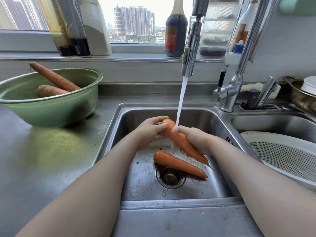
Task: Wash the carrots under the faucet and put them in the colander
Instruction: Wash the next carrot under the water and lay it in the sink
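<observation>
Carrot clamped in curled fingers of left hand and right hand under stream; slick skin may slip toward drain, 6 o'clock.

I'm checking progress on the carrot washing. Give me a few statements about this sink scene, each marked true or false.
1. The left hand and right hand both grip the held carrot under water running from the faucet. True.
2. The green bowl is empty. False: two carrots lie in it.
3. A second carrot lies in the sink beside the drain. True.
4. Washed carrots already lie in the colander. False: none shows in its visible part.
</observation>
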### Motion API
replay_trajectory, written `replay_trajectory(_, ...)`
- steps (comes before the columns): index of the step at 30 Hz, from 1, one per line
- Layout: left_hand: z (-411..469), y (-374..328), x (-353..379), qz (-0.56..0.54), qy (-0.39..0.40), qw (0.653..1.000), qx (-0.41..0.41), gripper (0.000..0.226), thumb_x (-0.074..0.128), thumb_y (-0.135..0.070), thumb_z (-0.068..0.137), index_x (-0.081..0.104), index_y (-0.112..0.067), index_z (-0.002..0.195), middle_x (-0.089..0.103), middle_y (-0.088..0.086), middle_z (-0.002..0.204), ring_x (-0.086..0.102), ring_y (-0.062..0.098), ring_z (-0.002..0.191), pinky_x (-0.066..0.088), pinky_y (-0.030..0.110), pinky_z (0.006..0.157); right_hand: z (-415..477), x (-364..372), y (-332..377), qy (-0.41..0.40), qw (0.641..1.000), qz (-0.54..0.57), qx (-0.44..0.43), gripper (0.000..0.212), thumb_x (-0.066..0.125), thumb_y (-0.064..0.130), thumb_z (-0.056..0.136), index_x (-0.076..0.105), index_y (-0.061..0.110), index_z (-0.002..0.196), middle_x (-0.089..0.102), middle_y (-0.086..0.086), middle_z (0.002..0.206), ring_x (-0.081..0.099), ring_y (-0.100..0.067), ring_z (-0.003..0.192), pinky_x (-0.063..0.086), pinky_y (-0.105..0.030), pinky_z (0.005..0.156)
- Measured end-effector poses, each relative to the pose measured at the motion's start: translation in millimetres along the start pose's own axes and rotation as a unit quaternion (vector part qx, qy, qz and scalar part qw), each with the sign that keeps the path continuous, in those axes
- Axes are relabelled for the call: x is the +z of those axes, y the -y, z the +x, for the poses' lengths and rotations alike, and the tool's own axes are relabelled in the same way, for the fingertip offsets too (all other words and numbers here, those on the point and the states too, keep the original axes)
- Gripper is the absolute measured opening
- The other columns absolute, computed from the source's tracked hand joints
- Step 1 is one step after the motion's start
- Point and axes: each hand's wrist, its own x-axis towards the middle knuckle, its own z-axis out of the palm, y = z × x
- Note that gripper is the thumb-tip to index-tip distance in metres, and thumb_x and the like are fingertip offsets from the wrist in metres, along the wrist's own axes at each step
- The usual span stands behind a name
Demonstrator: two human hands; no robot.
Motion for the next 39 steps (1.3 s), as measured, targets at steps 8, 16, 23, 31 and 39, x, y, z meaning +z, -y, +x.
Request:
replay_trajectory(8, 0.8, -1.0, -1.1, -0.026, -0.002, 0.999, -0.020, 0.033, 0.058, -0.005, 0.102, 0.059, -0.011, 0.135, 0.062, 0.024, 0.133, 0.066, 0.035, 0.121, 0.058, 0.047, 0.100, -7.3, 5.8, 6.3, -0.026, 1.000, -0.009, -0.009, 0.040, 0.043, 0.037, 0.104, 0.068, 0.006, 0.109, 0.071, -0.011, 0.083, 0.062, -0.025, 0.067, 0.051, -0.034, 0.064)
replay_trajectory(16, 1.9, 0.1, -3.7, -0.048, 0.007, 0.998, -0.027, 0.038, 0.057, 0.008, 0.099, 0.061, -0.012, 0.131, 0.056, 0.022, 0.135, 0.063, 0.035, 0.122, 0.053, 0.049, 0.106, -5.3, 8.3, 4.8, -0.048, 0.999, 0.005, -0.009, 0.037, 0.044, 0.031, 0.100, 0.068, 0.003, 0.100, 0.070, -0.015, 0.079, 0.062, -0.027, 0.066, 0.051, -0.036, 0.065)
replay_trajectory(23, -0.8, -4.6, -1.3, -0.099, 0.024, 0.993, -0.052, 0.042, 0.047, 0.013, 0.097, 0.063, -0.012, 0.127, 0.050, 0.031, 0.141, 0.059, 0.042, 0.128, 0.056, 0.044, 0.102, -4.9, 5.5, 6.1, 0.011, 0.997, -0.073, -0.033, 0.024, 0.057, 0.032, 0.102, 0.066, 0.015, 0.117, 0.069, -0.011, 0.092, 0.067, -0.023, 0.076, 0.055, -0.033, 0.062)
replay_trajectory(31, -4.2, -3.3, -4.2, -0.045, 0.012, 0.998, -0.042, 0.024, 0.059, -0.017, 0.105, 0.070, -0.018, 0.126, 0.065, 0.018, 0.132, 0.067, 0.033, 0.120, 0.055, 0.047, 0.104, 1.1, -0.3, 2.4, -0.002, 0.993, -0.106, -0.061, 0.050, 0.084, 0.018, 0.080, 0.058, 0.022, 0.122, 0.072, -0.013, 0.111, 0.074, -0.027, 0.085, 0.063, -0.047, 0.087)
replay_trajectory(39, -2.8, -3.8, 0.5, -0.071, 0.000, 0.997, -0.016, 0.024, 0.056, -0.009, 0.105, 0.067, -0.007, 0.127, 0.066, 0.024, 0.129, 0.067, 0.034, 0.120, 0.059, 0.045, 0.099, -6.2, 1.6, 7.5, 0.060, 0.997, 0.052, -0.005, 0.048, 0.046, 0.031, 0.096, 0.061, 0.001, 0.130, 0.072, -0.015, 0.107, 0.067, -0.026, 0.082, 0.055, -0.042, 0.072)
